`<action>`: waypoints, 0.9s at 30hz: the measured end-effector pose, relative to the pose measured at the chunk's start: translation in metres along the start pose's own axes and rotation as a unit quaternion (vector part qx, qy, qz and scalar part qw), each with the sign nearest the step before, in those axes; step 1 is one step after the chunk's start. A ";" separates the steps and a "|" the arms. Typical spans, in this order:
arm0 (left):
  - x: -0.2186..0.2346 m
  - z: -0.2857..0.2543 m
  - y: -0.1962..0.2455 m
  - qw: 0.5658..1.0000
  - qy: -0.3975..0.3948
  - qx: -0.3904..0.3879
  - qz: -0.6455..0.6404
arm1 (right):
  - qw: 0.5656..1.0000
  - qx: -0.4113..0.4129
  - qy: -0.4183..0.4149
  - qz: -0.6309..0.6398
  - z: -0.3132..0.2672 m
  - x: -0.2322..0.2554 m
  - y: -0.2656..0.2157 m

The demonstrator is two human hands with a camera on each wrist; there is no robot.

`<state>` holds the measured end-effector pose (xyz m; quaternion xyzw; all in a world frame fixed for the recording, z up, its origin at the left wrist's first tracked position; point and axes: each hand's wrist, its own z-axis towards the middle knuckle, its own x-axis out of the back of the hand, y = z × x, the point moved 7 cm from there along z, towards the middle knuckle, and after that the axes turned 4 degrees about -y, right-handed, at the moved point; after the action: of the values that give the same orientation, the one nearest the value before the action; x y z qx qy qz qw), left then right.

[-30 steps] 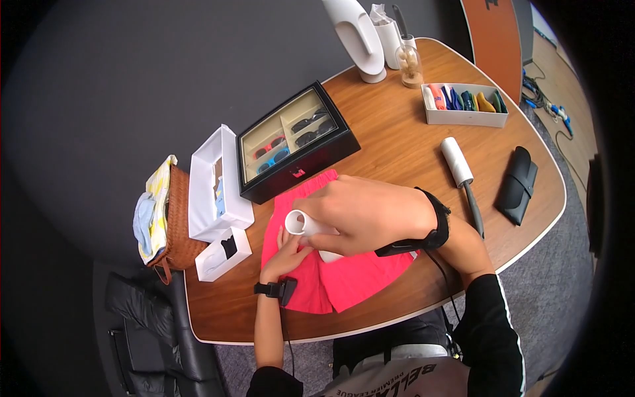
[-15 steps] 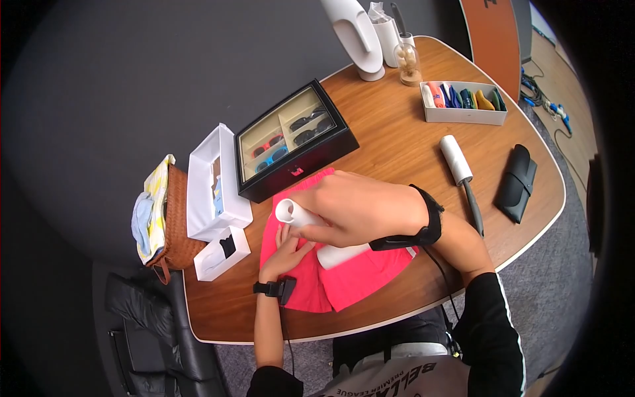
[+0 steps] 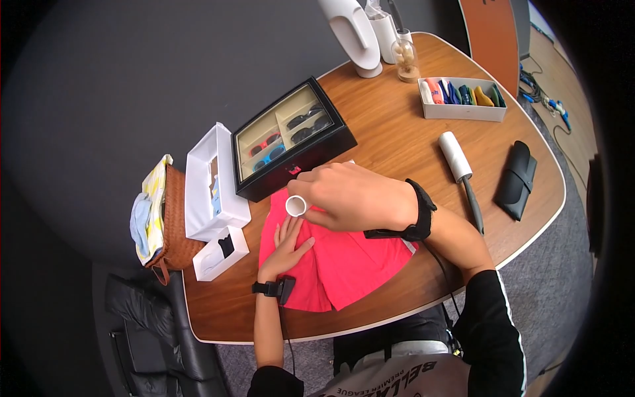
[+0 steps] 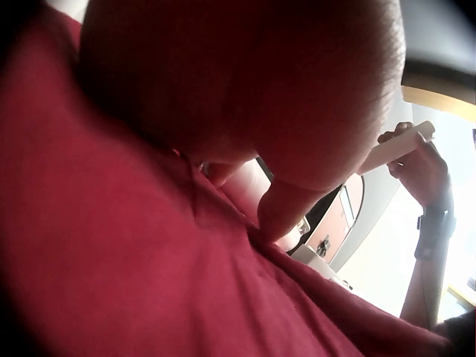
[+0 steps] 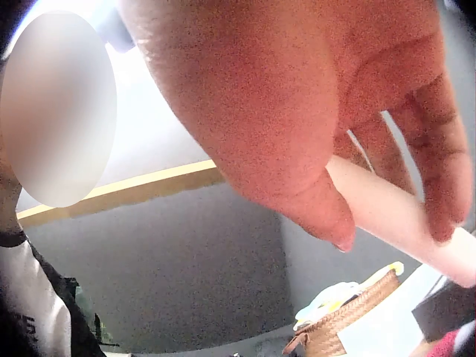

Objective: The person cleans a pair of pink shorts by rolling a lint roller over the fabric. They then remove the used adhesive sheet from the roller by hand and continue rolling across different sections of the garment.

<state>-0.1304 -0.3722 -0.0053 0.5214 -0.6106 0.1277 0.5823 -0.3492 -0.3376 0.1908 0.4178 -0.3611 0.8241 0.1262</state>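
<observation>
Pink shorts (image 3: 350, 264) lie spread on the table near its front edge. My left hand (image 3: 291, 251) rests on their left part with the fingers extended, its palm pressed close to the cloth in the left wrist view. Above the shorts, my right hand (image 3: 357, 195) holds a white hollow tube (image 3: 296, 206), its round opening facing the head camera. Thumb and fingers pinch the tube (image 5: 394, 216) along its length in the right wrist view. From the left wrist, the tube (image 4: 394, 149) shows raised well over the cloth.
Behind the shorts stands a black glasses case (image 3: 291, 139) with a clear lid; left of it are a white bin (image 3: 231, 215), a small white box (image 3: 238, 255) and a wicker basket (image 3: 178, 218). A lint roller (image 3: 456, 159), black pouch (image 3: 516, 182) and sock box (image 3: 463, 111) lie right.
The right hand has risen a little, away from the shorts. The tube has turned so that its open end faces the head camera and its side is hidden. The left hand stays put.
</observation>
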 end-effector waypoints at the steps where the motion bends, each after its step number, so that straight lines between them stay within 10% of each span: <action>1: 0.000 0.001 -0.003 1.000 0.012 -0.009 -0.007 | 1.000 0.005 -0.009 0.009 0.000 0.001 -0.003; 23: -0.006 -0.017 -0.021 0.972 -0.105 0.087 -0.189 | 0.987 0.038 -0.095 0.123 -0.015 0.008 -0.031; 27: 0.028 -0.030 0.048 0.972 -0.066 0.157 -0.162 | 0.983 0.043 -0.118 0.135 -0.016 0.006 -0.033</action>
<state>-0.1447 -0.3429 0.0491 0.7056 -0.5272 0.0919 0.4645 -0.3455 -0.3033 0.2051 0.4644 -0.3906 0.7934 -0.0482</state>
